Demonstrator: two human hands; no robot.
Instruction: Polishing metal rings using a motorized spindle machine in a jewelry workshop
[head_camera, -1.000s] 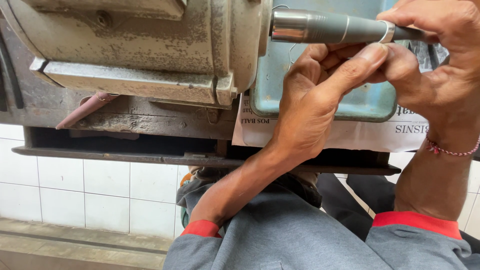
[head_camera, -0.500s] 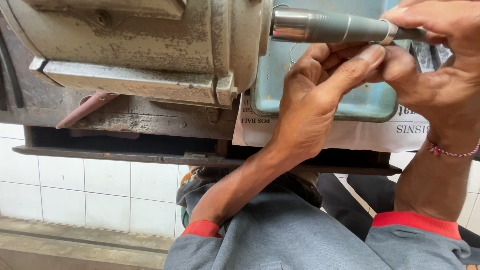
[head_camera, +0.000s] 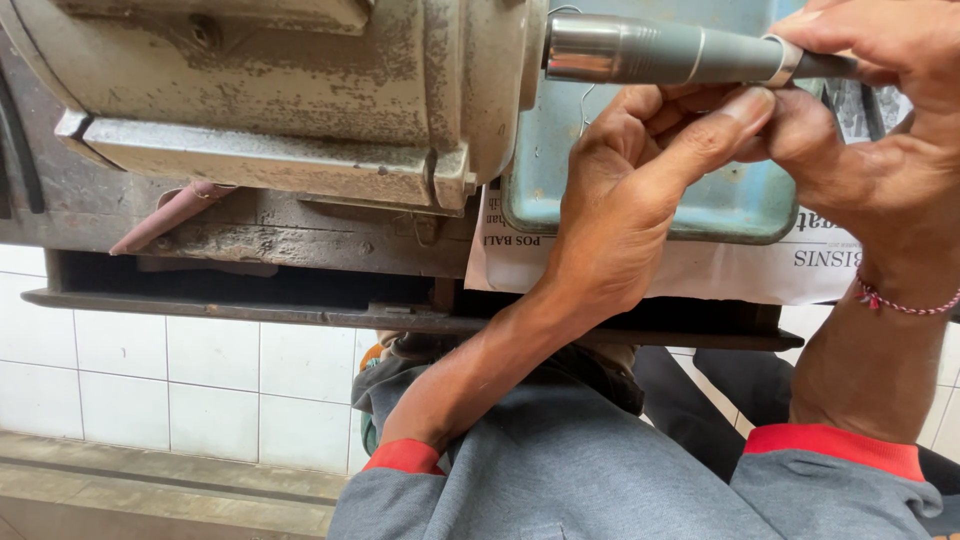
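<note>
The right hand (head_camera: 880, 140) is gripping a grey rotary handpiece (head_camera: 660, 52); the left hand (head_camera: 640, 190) is pinching something hidden beneath it, above a blue tray (head_camera: 640, 215).

This looks like a small workshop: a worn, paint-chipped grey metal motor housing (head_camera: 290, 90) sits on a rusty steel bench (head_camera: 300, 235) lined with newspaper (head_camera: 720, 270), beside a scuffed blue metal tray (head_camera: 700, 190), against white-tiled wall (head_camera: 170, 380).

handpiece (head_camera: 660, 50) edged slightly upward, both hands barely shifted
</note>
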